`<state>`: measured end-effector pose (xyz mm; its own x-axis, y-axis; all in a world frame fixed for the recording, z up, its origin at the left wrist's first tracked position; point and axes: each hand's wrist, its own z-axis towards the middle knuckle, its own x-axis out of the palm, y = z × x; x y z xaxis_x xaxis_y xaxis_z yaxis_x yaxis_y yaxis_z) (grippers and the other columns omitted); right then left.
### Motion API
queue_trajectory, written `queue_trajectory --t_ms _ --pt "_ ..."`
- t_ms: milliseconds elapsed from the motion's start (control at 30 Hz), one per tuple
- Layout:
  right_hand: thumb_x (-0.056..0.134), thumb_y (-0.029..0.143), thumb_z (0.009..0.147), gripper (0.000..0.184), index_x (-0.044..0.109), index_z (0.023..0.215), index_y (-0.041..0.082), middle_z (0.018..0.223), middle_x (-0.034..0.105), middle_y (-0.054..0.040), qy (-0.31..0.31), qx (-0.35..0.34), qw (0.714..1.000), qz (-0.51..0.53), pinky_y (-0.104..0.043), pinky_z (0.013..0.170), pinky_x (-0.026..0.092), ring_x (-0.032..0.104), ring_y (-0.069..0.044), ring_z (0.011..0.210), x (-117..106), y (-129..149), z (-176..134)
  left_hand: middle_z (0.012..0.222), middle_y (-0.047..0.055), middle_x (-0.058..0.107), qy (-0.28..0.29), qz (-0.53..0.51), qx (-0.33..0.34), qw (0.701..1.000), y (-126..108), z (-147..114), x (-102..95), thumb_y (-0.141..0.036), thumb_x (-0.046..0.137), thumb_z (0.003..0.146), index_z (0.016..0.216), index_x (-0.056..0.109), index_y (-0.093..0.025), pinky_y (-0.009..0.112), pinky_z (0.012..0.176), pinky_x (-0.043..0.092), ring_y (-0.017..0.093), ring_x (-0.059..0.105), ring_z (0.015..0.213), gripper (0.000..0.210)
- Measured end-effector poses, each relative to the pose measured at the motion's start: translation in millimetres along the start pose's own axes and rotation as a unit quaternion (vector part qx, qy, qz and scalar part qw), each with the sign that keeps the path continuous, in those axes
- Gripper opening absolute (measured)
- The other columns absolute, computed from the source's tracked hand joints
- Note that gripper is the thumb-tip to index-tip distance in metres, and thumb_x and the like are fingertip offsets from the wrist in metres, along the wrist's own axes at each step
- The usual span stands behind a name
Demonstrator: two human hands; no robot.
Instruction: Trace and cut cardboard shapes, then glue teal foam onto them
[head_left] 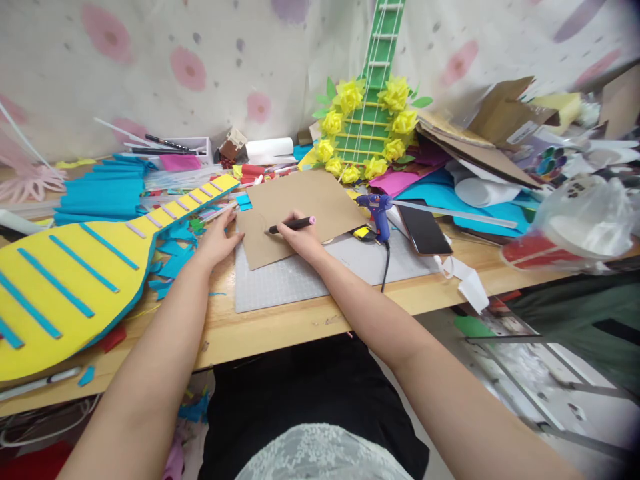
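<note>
Across the middle of the wooden table [225, 333], a sheet of brown cardboard [305, 193] lies partly over a grey cutting mat [280, 290]. The right hand [303, 241] is closed around a black marker [301, 224] with a pink end, its tip down at the left part of the cardboard. The left hand [219, 241] grips nothing; its fingers are half spread and bent at the sheet's left edge, seemingly touching it, though the contact is hard to make out. To the right are a blue glue gun [381, 217] and a dark phone [425, 228]. Far left lies a yellow guitar shape [65, 267] with blue strips; on the far side stands a green guitar shape [367, 130] edged with yellow flowers [395, 95].
</note>
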<state>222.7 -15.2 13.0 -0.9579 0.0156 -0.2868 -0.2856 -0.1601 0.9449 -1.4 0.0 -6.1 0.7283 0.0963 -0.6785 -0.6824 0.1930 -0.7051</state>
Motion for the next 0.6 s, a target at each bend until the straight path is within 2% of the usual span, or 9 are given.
queue_trajectory --t_ms 133,400,600 --pt "0.055 0.034 0.068 0.015 0.047 0.066 0.021 0.063 0.053 0.0035 0.023 0.013 1.000 0.005 -0.028 0.059 0.037 0.050 -0.013 0.063 -2.1 1.7 -1.1 0.140 0.008 0.048 0.009 -0.001 0.008 1.000 0.7 0.0 0.2 -0.025 0.064 0.073 0.142 0.034 -0.026 0.043 0.110 0.029 0.025 0.040 0.131 0.075" --pt "0.056 0.036 0.069 0.017 0.048 0.066 0.021 0.064 0.053 0.0033 0.014 0.001 1.000 -0.003 -0.029 0.061 0.038 0.050 -0.014 0.064 -1.9 1.9 -0.8 0.138 0.010 0.050 0.003 0.027 -0.007 1.000 -5.5 -2.4 -1.6 -0.025 0.064 0.074 0.142 0.033 -0.023 0.042 0.109 0.031 0.025 0.042 0.130 0.076" --pt "0.054 0.034 0.069 0.015 0.048 0.065 0.021 0.062 0.052 0.0035 0.036 -0.007 0.999 -0.006 -0.028 0.059 0.037 0.048 -0.013 0.062 -1.0 -1.0 -2.7 0.138 0.011 0.049 0.004 0.027 -0.015 1.000 -7.8 -1.9 -1.5 -0.026 0.064 0.073 0.141 0.035 -0.023 0.043 0.109 0.031 0.026 0.042 0.130 0.074"
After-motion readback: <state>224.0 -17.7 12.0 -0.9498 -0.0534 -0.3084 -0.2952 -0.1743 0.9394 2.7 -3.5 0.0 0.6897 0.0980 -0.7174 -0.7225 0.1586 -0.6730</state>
